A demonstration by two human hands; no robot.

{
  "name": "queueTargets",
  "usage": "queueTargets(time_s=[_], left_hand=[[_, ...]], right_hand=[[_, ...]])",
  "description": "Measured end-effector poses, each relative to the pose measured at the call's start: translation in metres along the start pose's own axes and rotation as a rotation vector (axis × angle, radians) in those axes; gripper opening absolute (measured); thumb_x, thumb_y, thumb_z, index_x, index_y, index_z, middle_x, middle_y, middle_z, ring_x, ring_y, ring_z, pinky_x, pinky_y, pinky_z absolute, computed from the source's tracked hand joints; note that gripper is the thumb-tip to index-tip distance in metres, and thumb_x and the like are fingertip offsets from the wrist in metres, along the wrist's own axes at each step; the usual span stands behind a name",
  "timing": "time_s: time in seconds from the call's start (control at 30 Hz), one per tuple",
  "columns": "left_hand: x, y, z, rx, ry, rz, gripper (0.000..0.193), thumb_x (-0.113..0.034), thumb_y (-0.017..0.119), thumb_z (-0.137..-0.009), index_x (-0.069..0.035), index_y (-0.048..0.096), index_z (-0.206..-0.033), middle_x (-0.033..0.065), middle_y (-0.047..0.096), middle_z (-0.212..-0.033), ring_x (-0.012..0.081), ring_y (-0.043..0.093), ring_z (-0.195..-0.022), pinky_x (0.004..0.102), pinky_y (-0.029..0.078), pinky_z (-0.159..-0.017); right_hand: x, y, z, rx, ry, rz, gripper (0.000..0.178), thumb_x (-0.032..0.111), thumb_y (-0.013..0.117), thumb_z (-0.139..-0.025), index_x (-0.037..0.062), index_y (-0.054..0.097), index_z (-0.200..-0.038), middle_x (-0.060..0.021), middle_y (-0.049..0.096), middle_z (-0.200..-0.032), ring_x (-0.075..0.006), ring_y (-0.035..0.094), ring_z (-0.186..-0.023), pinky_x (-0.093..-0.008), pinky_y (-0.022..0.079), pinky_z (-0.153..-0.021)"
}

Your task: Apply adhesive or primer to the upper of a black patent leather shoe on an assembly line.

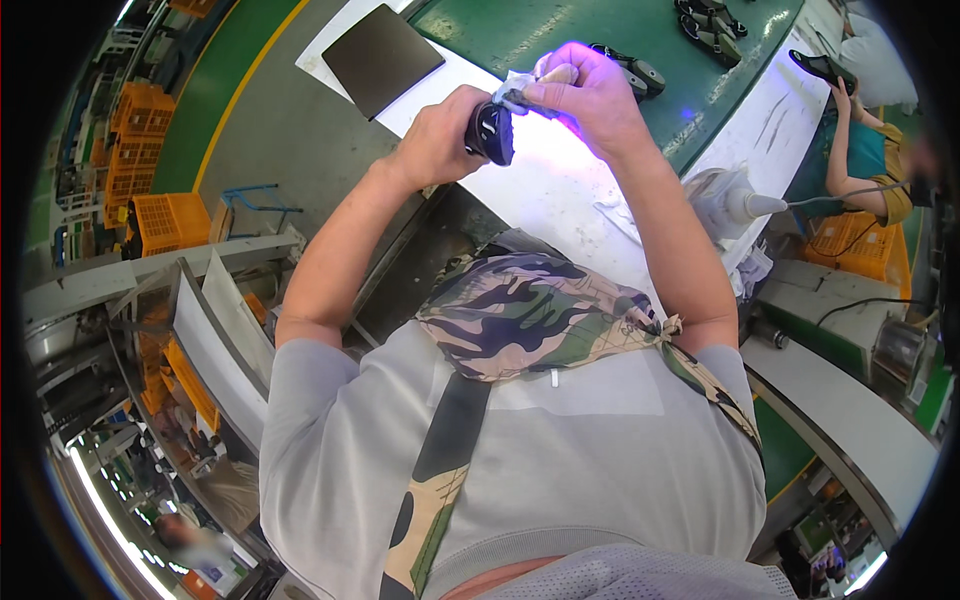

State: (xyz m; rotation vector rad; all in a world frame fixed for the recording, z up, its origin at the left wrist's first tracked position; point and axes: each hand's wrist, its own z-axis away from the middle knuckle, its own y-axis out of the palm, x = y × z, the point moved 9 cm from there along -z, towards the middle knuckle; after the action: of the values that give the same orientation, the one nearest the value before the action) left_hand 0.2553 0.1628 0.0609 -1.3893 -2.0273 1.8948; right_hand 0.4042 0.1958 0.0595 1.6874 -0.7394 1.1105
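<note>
left hand (435, 135): between 11 and 12 o'clock from view centre; fingers wrapped round the black piece.
black piece (490, 137): 12 o'clock, raised over the near side of the table (590, 215); glossy, appears nearly end-on.
right hand (598, 105): 1 o'clock; thumb and fingertips pinch the cloth.
cloth (511, 91): 12 o'clock, pale, crumpled, at the piece's upper end.
grip: left presumably steadies the piece, leaving right fingertips free to manage the cloth; the raised hold perhaps gives a closer look.
bottle (745, 205): 2 o'clock, white, nozzle pointing outward; likely parked there within right-hand reach.
sandals (640, 75): 1 o'clock, on the green belt (560, 35); probably set there to keep the table's working strip free.
board (382, 62): 11 o'clock, dark, flat on the table; purpose unclear.
violet light: falls on right knuckles; source not seen.
hidden: most of the piece sits behind left fingers, so its kind is uncertain; cloth contact pressure cannot be judged; glare bleaches the table beneath; far sandals cut by the top edge.
</note>
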Motion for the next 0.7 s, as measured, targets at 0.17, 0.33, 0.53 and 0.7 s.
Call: queueTargets(time_s=[0.17,0.33,0.53,0.7], left_hand=[[0.010,0.018,0.001,0.214,-0.101,0.226,0.064,-0.014,0.086,-0.056,-0.003,0.055,-0.111,0.0099,0.065,-0.099,0.0235,0.064,-0.086,0.0339,0.052,-0.081],[0.028,0.033,0.005,0.265,-0.189,0.549,0.078,-0.020,0.089,-0.057,0.002,0.051,-0.122,0.0108,0.064,-0.106,0.0215,0.062,-0.096,0.0330,0.049,-0.090],[0.032,0.042,0.018,0.285,-0.407,0.980,0.073,-0.019,0.086,-0.063,0.002,0.051,-0.123,0.0064,0.062,-0.103,0.0165,0.060,-0.094,0.0302,0.049,-0.088],[0.040,0.053,0.037,0.275,-0.537,1.163,0.070,-0.021,0.083,-0.065,0.000,0.051,-0.123,0.0050,0.061,-0.101,0.0145,0.061,-0.090,0.0293,0.051,-0.083]], right_hand=[[0.027,-0.006,-0.005,-0.051,-0.139,0.223,0.024,0.004,0.079,-0.077,0.0013,0.058,-0.088,0.0005,0.056,-0.078,-0.0054,0.051,-0.069,-0.0221,0.046,-0.062],[0.019,-0.010,-0.014,-0.012,-0.251,0.296,0.022,0.003,0.077,-0.079,0.0030,0.056,-0.085,-0.0018,0.059,-0.083,-0.0062,0.053,-0.073,-0.0223,0.047,-0.065],[0.006,-0.005,-0.013,0.050,-0.280,0.307,0.023,-0.001,0.074,-0.080,0.0033,0.052,-0.081,-0.0060,0.062,-0.087,-0.0085,0.055,-0.077,-0.0230,0.047,-0.067],[-0.015,0.003,-0.008,0.093,-0.234,0.278,0.022,-0.001,0.073,-0.080,0.0034,0.052,-0.081,-0.0069,0.062,-0.087,-0.0097,0.055,-0.078,-0.0242,0.048,-0.068]])
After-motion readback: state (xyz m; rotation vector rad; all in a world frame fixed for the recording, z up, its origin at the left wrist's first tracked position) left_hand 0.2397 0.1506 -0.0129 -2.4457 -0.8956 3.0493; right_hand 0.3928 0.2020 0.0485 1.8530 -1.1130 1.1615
